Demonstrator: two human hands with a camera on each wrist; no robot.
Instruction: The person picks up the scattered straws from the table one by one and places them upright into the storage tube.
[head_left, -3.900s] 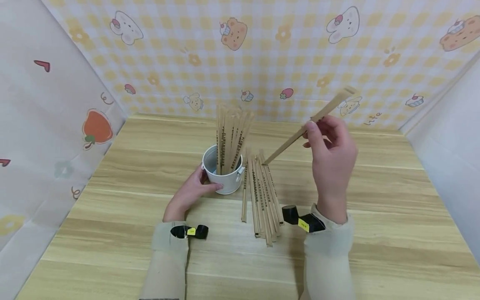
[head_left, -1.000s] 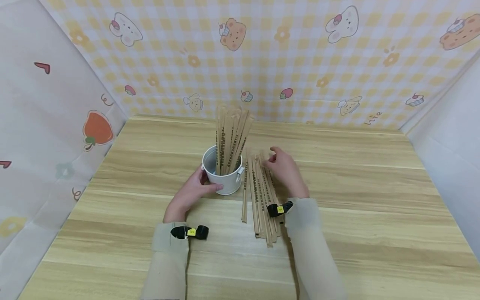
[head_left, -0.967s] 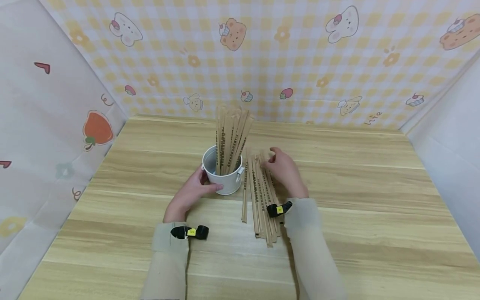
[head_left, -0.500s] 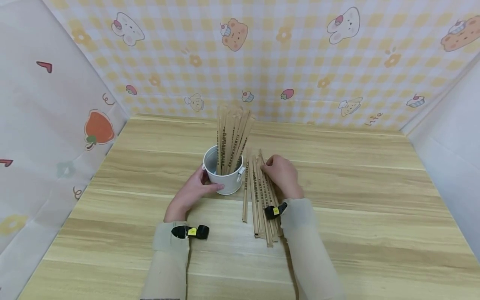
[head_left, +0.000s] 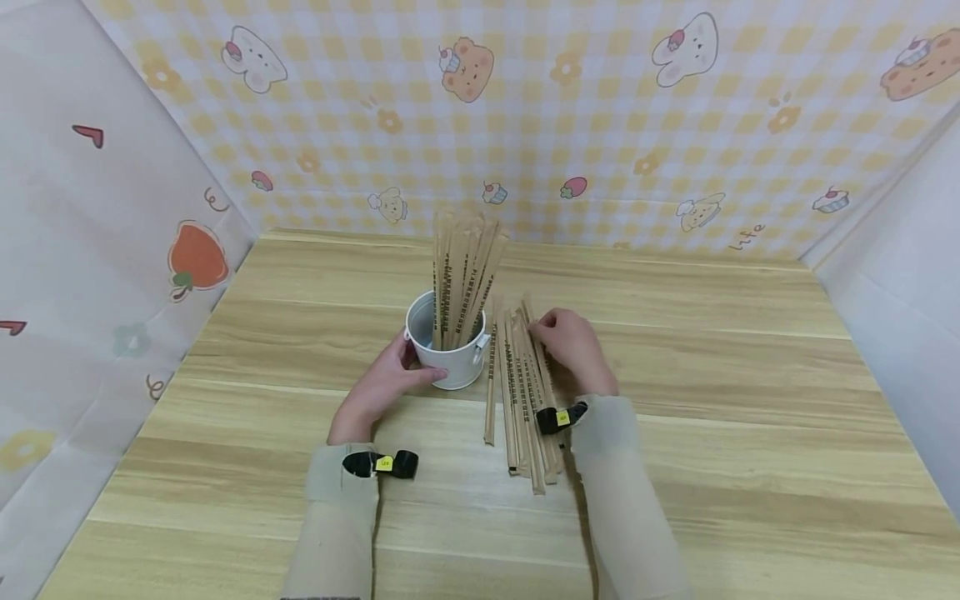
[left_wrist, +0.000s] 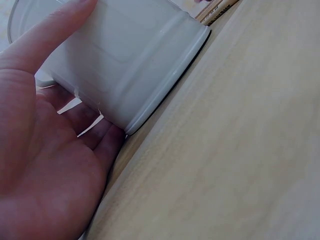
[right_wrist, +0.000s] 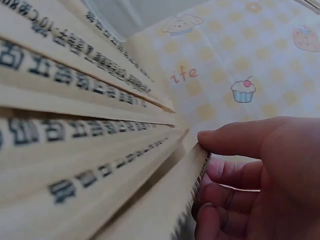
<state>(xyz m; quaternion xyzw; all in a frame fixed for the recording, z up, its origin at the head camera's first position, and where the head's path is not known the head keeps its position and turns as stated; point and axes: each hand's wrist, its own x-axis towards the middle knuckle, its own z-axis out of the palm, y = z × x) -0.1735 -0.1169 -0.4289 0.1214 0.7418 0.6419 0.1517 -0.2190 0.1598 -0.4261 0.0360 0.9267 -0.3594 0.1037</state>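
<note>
Pile of paper-wrapped chopsticks (head_left: 525,392) lies flat on the wooden table (head_left: 750,417), just at 3 o'clock of the white metal cup (head_left: 446,350), sleeves roughly parallel, running 6 to 12. Right hand (head_left: 572,348) sits on the pile's far end; the right wrist view shows thumb and curled fingers (right_wrist: 235,140) pinching the edge of one wrapped pair (right_wrist: 190,185) at the pile's right side, probably to separate a single one from the rest. Left hand (head_left: 382,379) wraps the cup from 8 o'clock, palm and fingers (left_wrist: 60,30) curved against its side wall, likely steadying it so it doesn't tip. Cup stands upright at table centre, already holding a bunch of upright wrapped chopsticks (head_left: 461,275) that fan slightly toward 1 o'clock, leaning on the rim. Black wrist bands (head_left: 378,463) with yellow tags on both sleeves. Backdrop at 12 o'clock: yellow checked cloth (head_left: 525,125) with bears, bunnies, cupcakes; carrot-print panel (head_left: 197,258) at 9 o'clock.
</note>
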